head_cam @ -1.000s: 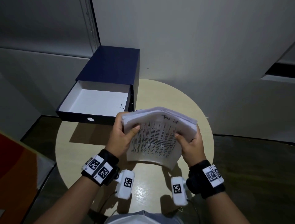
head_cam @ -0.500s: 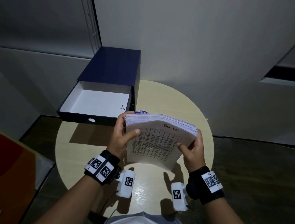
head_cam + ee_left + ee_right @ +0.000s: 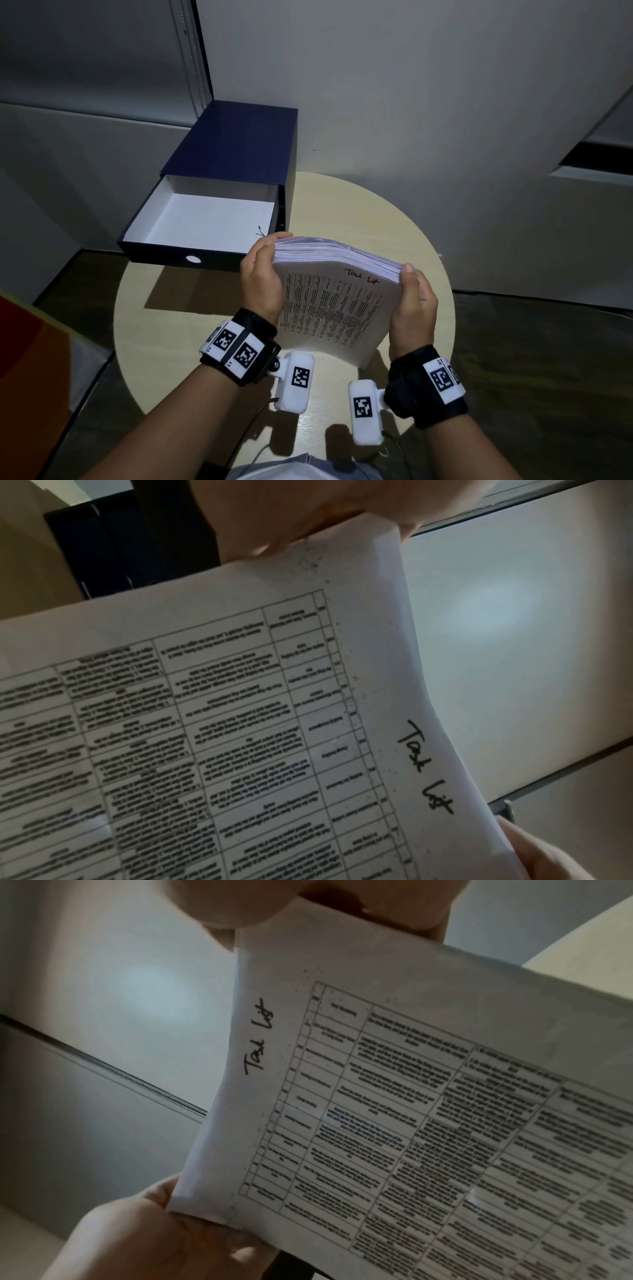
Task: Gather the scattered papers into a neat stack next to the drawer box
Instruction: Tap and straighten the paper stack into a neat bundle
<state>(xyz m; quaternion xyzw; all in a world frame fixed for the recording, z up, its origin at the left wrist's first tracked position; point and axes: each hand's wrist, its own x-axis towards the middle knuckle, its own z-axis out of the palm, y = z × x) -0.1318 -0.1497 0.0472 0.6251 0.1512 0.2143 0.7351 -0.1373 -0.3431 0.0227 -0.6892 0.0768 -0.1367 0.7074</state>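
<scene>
Office-like room, dimly lit. Small round pale wood tabletop [image 3: 359, 212] against plain grey-white wall panels [image 3: 428, 102]. Navy drawer box [image 3: 239, 154] at 11 o'clock on tabletop, drawer pulled open, white inside. Printed table sheets headed by handwritten "Task List" [image 3: 332, 308] at centre. Dark floor [image 3: 548, 359] around. Orange-red object [image 3: 27, 359] at 8 o'clock, unidentifiable.

Round beige table [image 3: 376, 219] against pale grey walls [image 3: 445, 85], dark floor [image 3: 548, 359].
</scene>
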